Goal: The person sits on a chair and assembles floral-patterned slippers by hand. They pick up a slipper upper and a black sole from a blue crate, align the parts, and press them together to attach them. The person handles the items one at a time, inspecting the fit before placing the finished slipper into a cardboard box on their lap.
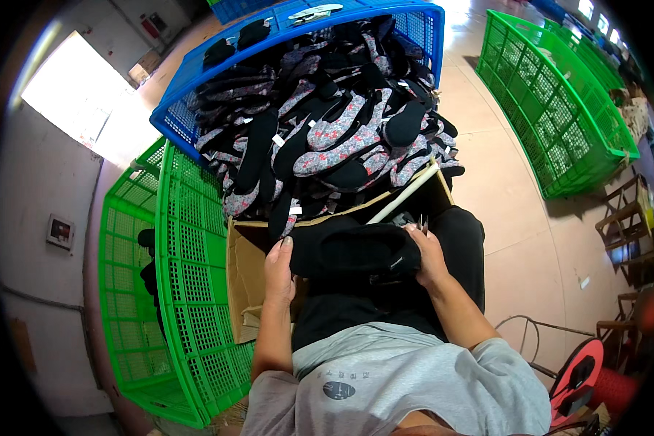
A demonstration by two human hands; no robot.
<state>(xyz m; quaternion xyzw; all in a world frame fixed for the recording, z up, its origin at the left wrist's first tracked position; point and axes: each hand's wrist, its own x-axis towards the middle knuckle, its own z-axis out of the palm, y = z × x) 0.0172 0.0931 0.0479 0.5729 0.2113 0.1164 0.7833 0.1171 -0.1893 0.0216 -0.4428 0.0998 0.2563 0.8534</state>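
A black cloth shoe (310,251) is stretched sideways between my hands over my lap, its opening facing up. My left hand (278,270) pinches one end, the thumb on top. My right hand (429,256) grips the other end. Small metal tips (423,224) stick out by the right fingers, perhaps thread snips; their handles are hidden. Just beyond my hands rises a heap of shoes (341,134) with black soles and grey, red-flowered cloth, several bearing white tags.
The heap spills from a blue plastic crate (174,98) over a cardboard box (248,272) by my knees. A white rod (403,193) leans at the box edge. Green crates (196,291) stand at left, another green crate (552,109) at far right. A red round-topped item (578,374) sits at lower right.
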